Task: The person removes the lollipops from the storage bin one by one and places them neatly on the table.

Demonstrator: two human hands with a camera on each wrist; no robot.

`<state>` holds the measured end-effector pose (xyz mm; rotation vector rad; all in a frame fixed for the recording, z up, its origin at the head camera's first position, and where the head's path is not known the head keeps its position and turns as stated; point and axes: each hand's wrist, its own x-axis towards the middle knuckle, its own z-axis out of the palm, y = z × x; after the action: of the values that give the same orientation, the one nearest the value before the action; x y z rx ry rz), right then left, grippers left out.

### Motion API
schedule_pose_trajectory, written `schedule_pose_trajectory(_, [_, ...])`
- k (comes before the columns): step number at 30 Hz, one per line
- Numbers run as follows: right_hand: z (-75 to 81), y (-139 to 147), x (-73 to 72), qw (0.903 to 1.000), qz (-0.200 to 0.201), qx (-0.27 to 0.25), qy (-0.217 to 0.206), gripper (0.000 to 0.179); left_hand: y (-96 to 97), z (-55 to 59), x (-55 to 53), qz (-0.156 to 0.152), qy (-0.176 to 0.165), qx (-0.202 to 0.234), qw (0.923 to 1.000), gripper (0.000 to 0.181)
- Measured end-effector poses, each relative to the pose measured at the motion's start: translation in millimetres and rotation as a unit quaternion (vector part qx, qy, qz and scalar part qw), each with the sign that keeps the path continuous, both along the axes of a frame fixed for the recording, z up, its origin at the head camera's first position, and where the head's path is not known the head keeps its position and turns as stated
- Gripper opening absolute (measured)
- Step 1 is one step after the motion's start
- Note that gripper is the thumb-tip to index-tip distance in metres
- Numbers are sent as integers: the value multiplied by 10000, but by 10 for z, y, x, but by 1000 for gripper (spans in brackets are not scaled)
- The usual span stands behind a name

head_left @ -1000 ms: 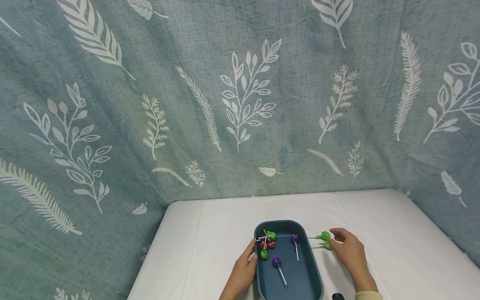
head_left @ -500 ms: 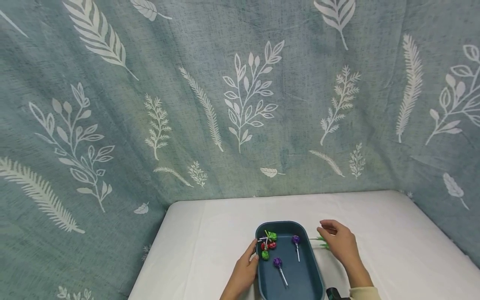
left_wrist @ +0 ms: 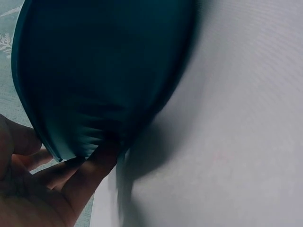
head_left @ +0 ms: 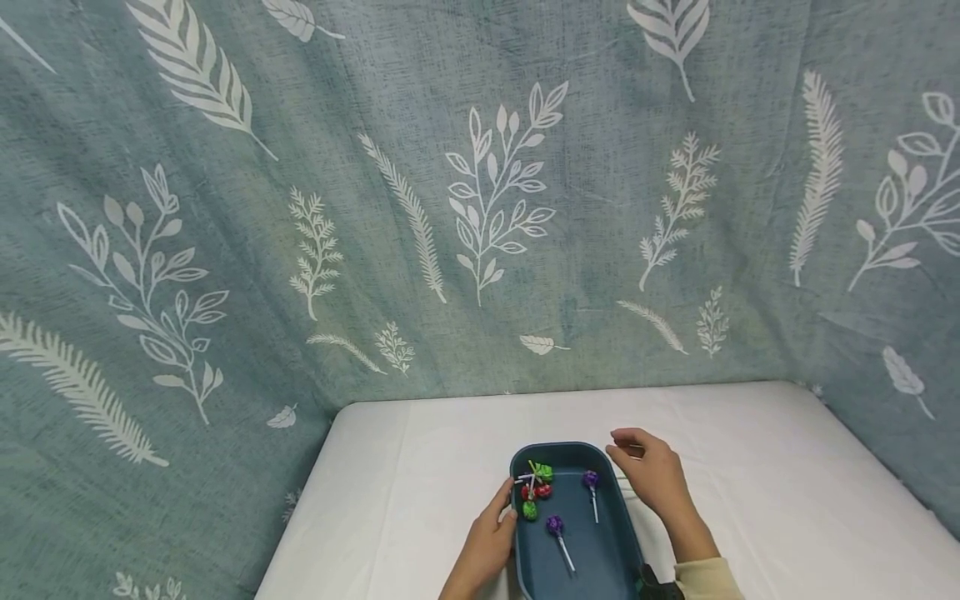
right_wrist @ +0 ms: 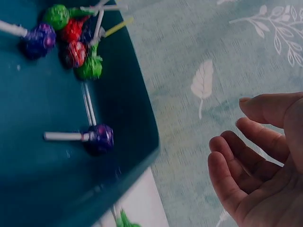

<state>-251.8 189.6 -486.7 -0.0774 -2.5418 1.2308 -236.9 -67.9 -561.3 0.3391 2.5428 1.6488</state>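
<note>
A dark blue tray (head_left: 603,567) lies on the table, its left rim held by my left hand (head_left: 486,540). In the left wrist view, that hand's fingers (left_wrist: 97,175) press the outer wall with the thumb near the rim. My right hand (head_left: 658,475) hovers by the tray's upper right corner, fingers loosely bent around nothing. Inside the tray are two separate purple lollipops, one nearer the middle (head_left: 555,524) and one farther right. Red and green lollipops (head_left: 529,510) cluster at the left wall. Beside the right wall, a green lollipop (right_wrist: 126,218) shows partly; my right hand hides most there.
A white cloth covers the table (head_left: 427,467). Behind and beside it hangs a blue-green curtain (head_left: 480,350) with white leaf prints. A black device (head_left: 656,585) sits at my right wrist, overlapping the tray's right edge in the head view.
My right hand has moved left and away from me, from the green lollipops to the tray's right rim, without a visible lollipop. The left hand keeps its hold on the tray.
</note>
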Motion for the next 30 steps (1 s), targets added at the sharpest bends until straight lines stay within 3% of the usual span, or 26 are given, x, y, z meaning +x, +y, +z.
schedule_pose_trajectory(11, [16, -335, -134, 9995, 252, 150, -81, 30, 12, 35, 21, 46, 52, 96, 9999, 45])
schedule_pose_trajectory(30, [-259, -595, -374, 9939, 604, 474, -788, 28, 9, 15, 0, -15, -101, 150, 9998, 45])
